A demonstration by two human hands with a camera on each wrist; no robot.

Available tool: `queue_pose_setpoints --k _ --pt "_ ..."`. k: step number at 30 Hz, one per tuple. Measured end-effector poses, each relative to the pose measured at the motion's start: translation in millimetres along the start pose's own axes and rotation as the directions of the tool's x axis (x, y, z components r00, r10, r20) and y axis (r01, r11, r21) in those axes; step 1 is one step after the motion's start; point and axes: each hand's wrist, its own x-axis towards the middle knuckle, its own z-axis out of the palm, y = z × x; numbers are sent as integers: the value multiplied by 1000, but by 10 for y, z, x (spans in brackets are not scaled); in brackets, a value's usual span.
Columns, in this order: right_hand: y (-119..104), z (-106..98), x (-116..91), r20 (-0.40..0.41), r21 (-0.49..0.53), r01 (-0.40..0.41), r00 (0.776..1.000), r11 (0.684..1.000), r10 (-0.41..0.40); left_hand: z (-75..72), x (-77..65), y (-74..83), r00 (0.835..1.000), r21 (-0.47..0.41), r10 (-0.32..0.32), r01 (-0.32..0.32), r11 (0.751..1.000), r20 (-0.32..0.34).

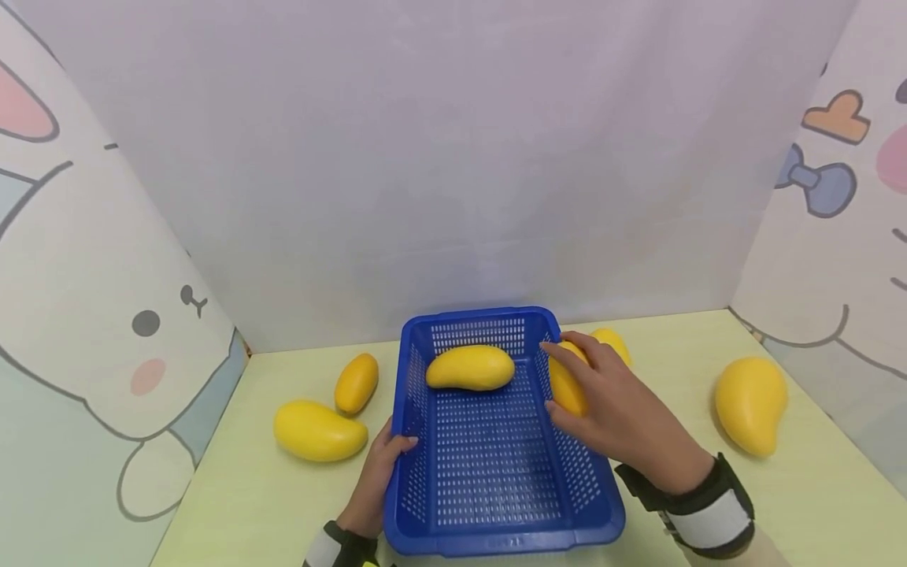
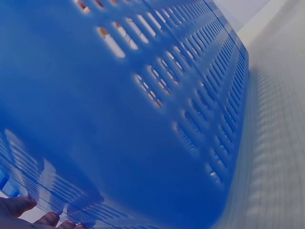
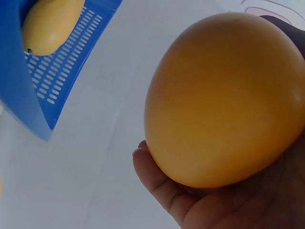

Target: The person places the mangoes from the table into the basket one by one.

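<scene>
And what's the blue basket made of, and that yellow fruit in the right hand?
The blue basket looks like plastic, slightly shiny, with neat rows of slots through its walls. The yellow fruit in the right hand looks smooth and satiny; its even surface could be real skin or a plastic copy.

The blue rectangular basket [image 1: 503, 543] looks like glossy plastic. At its right edge, an oval orange-yellow mango [image 3: 219, 100] looks smooth.

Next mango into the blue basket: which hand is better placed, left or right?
Right, most likely: the right hand grips a mango near the right side of the blue basket, while the left hand holds the basket's left rim.
</scene>
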Motion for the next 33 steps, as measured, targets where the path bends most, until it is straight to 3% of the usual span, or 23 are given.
queue_pose_setpoints --k 7,18,33 --pt "-47 2 141 -12 -4 50 999 999 -50 -19 1 -13 1000 4 5 -5 1000 -1" --pt "-95 -2 316 16 3 44 999 999 -44 -7 33 -11 1000 7 7 -7 1000 5" --pt "-235 171 523 9 75 121 993 990 -122 -23 27 -20 1000 8 9 -9 1000 6"
